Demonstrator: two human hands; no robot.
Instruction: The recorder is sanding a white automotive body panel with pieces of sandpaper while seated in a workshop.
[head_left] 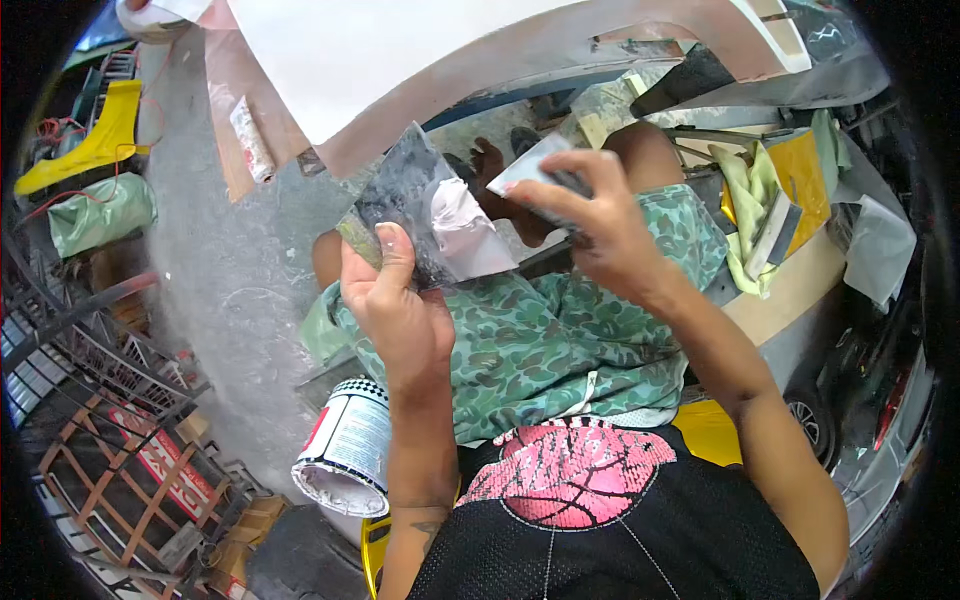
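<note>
A dark, smeared mixing board (395,180) is gripped at its lower left edge by my left hand (395,310), the thumb lying on its top. A mound of pinkish-white putty (462,218) spreads over the board's right side. Just to the right, my right hand (612,228) pinches a flat putty spreader (535,168), pale at its front end. The spreader is held apart from the board, and its far side is partly covered by my fingers. Both hands are above my lap, over green camouflage shorts (560,335).
A large curved white panel (390,60) spans the far side. An open tin (345,445) lies tilted by my left forearm. A tube (252,140) rests on brown paper at far left. Right, a light green cloth (742,190) lies by a block (775,238). Left stands a metal rack (110,350).
</note>
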